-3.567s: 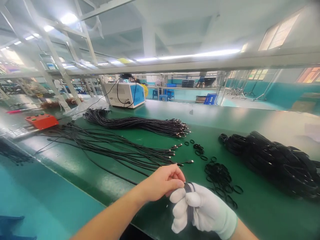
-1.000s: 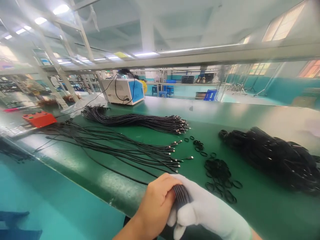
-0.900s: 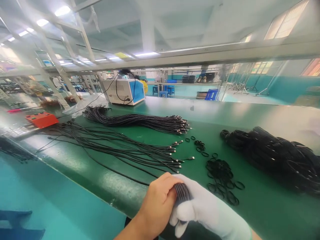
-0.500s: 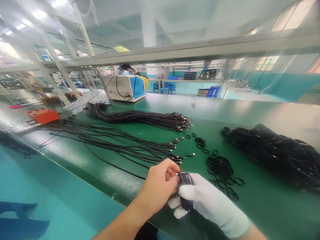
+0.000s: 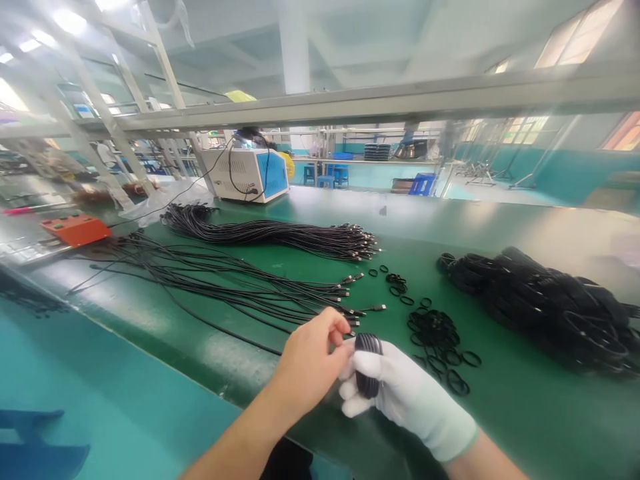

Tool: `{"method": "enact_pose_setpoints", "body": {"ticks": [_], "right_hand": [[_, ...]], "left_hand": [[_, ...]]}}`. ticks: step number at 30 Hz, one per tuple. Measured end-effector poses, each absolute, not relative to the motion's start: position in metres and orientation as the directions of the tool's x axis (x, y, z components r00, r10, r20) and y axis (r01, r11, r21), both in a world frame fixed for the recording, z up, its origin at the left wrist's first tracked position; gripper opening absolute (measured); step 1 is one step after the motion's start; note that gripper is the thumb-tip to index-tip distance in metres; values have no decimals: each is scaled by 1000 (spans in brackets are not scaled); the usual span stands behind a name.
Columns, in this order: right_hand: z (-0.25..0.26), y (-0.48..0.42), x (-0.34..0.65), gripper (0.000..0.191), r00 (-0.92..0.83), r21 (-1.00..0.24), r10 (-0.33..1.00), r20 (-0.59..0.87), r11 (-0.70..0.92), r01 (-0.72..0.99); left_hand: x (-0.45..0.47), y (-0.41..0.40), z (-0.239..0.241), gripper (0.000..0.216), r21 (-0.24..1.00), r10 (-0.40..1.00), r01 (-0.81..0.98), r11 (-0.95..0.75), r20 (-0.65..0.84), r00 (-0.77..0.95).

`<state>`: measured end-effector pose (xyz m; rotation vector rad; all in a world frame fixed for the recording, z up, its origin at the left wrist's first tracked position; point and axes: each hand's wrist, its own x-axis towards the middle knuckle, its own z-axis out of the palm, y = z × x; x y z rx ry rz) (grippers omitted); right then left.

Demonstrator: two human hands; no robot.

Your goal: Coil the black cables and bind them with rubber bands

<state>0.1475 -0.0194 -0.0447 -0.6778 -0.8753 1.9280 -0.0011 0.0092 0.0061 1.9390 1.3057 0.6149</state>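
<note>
My right hand (image 5: 400, 380), in a white glove, grips a coiled black cable (image 5: 369, 360) wound in tight loops, thumb across its front. Bare and with curled fingers, my left hand (image 5: 317, 350) is just left of the coil, its thumb and fingertips close to the gloved fingers. Whatever it may pinch is hidden. Beyond my hands lie loose black cables (image 5: 240, 287) with metal plugs pointing right. Small black rubber rings (image 5: 435, 330) form a pile to the right of the coil, with several more rings scattered behind it.
A thick bundle of straight cables (image 5: 265, 233) lies farther back on the green table (image 5: 320, 200). On the right is a heap of coiled cables (image 5: 540, 307). A white-and-blue machine (image 5: 247, 175) and an orange control box (image 5: 75, 229) stand at the left. A shelf beam (image 5: 320, 107) spans overhead.
Both hands have moved slightly up and left in view with the coil, and more of its top shows. The left fingertips have drawn a little away from it. The view has shifted slightly.
</note>
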Motion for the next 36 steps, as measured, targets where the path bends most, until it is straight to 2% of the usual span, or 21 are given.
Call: {"method": "enact_pose_setpoints", "body": {"ticks": [4, 7, 9, 11, 13, 17, 25, 28, 30, 33, 34, 36], "right_hand": [[-41, -18, 143, 20, -423, -754, 905, -53, -314, -577], [-37, -17, 142, 20, -414, -765, 910, -8, -273, -583], [-38, -16, 144, 23, -427, -753, 903, -51, -315, -578], [-41, -17, 149, 22, -472, -717, 874, -119, -404, -568], [-46, -18, 152, 24, -521, -698, 838, -161, -470, -540], [-51, -20, 150, 25, -551, -748, 821, -150, -459, -479], [-48, -18, 141, 23, -538, -797, 826, -170, -436, -418], [-44, -19, 139, 15, -482, -833, 855, -193, -402, -380], [-40, -22, 140, 9, -449, -856, 870, -204, -381, -349], [-31, -28, 148, 16, -551, -882, 824, -131, -351, -315], [-28, -30, 151, 21, -601, -888, 793, -96, -341, -308], [-21, -36, 156, 25, -666, -898, 744, -51, -326, -296]], "left_hand": [[0, -12, -3, 13, 662, 840, 585, -469, 131, 526], [1, -19, -13, 17, 601, 804, 575, -555, 211, 556], [-2, -15, -13, 12, 652, 808, 547, -525, 180, 561], [-7, -5, -7, 8, 756, 839, 505, -416, 106, 533], [-10, 6, 1, 14, 824, 877, 483, -297, 35, 479], [-4, 19, 7, 18, 791, 876, 558, -251, -60, 479], [7, 16, -6, 14, 718, 906, 621, -313, 29, 423], [5, 18, -4, 14, 749, 903, 588, -307, 33, 429], [-1, 23, 3, 15, 799, 871, 524, -296, -1, 492], [-12, 41, 14, 15, 885, 753, 430, -177, -160, 639], [-12, 49, 15, 13, 896, 744, 423, -135, -190, 641], [-2, 62, 12, 9, 876, 757, 440, -196, -151, 636]]}}
